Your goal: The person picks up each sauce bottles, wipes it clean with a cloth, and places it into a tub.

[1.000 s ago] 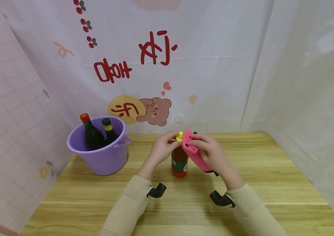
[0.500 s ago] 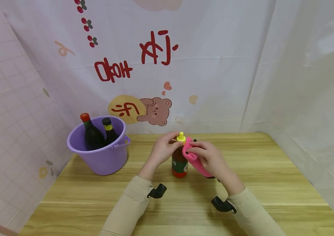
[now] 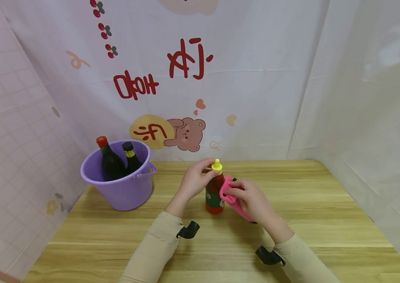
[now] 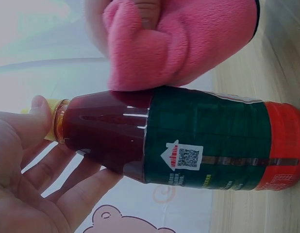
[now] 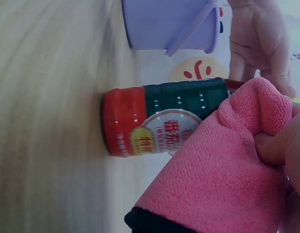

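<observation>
A sauce bottle (image 3: 215,199) with red contents, a green label and a yellow pointed cap (image 3: 216,166) stands upright on the table. At its neck, my left hand (image 3: 195,179) pinches the cap between thumb and fingers, as the left wrist view also shows. My right hand (image 3: 256,200) grips a folded pink cloth (image 4: 140,53) with dark edging. In the left wrist view the cloth touches the bottle's side around the upper edge of the label. The right wrist view shows the label's front (image 5: 172,131) partly covered by the hanging cloth.
Left of the hands, a purple bucket (image 3: 129,192) holds a red-capped dark bottle (image 3: 111,163) and a black-capped bottle (image 3: 133,162). The wooden table (image 3: 309,220) meets a printed white curtain (image 3: 256,118) at the back.
My right hand has slid the cloth down along the bottle, from beside the cap to the label's height. The left hand and bottle have stayed about where they were.
</observation>
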`<state>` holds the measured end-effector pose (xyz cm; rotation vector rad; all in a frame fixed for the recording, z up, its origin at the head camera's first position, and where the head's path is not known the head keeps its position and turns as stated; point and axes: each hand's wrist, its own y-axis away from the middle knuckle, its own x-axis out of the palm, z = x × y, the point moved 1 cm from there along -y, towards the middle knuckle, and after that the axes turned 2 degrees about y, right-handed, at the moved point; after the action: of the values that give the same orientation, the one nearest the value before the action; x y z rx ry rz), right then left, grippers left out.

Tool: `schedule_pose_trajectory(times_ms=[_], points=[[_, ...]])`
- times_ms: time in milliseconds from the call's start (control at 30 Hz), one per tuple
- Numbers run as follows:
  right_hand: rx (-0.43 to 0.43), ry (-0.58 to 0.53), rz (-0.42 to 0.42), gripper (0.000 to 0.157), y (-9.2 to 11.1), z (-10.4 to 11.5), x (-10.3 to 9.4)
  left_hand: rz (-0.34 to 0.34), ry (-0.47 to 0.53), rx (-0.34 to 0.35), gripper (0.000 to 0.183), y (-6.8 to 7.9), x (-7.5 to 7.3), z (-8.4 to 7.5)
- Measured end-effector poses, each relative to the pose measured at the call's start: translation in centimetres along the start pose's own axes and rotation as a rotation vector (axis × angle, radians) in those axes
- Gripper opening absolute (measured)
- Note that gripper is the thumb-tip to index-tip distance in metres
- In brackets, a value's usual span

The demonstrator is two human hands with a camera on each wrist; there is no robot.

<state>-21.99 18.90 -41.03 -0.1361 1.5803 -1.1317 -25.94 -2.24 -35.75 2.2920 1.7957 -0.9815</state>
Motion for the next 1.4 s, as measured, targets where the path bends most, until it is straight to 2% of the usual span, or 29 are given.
schedule_pose_trajectory(times_ms=[267,700,867,1133,1400], points=[[0.032,0.017,0.03,0.039,0.9,0.1,0.8,-0.003,-0.006,0.001,0.034,0.0,-0.1,0.1],[0.084,0.013,0.161,0.034,1.9,0.1,1.9,-0.008,-0.012,-0.011,0.035,0.1,0.0,0.0],[0.067,0.007,0.204,0.033,2.1,-0.3,2.6,-0.01,-0.013,-0.005,0.035,0.1,0.0,0.1],[0.107,0.01,0.381,0.031,2.2,-0.7,3.3,-0.008,-0.024,0.016,0.034,0.1,0.0,0.2],[0.098,0.0,0.458,0.028,1.8,-0.8,2.7,-0.002,-0.033,0.018,0.034,0.0,0.0,0.1]])
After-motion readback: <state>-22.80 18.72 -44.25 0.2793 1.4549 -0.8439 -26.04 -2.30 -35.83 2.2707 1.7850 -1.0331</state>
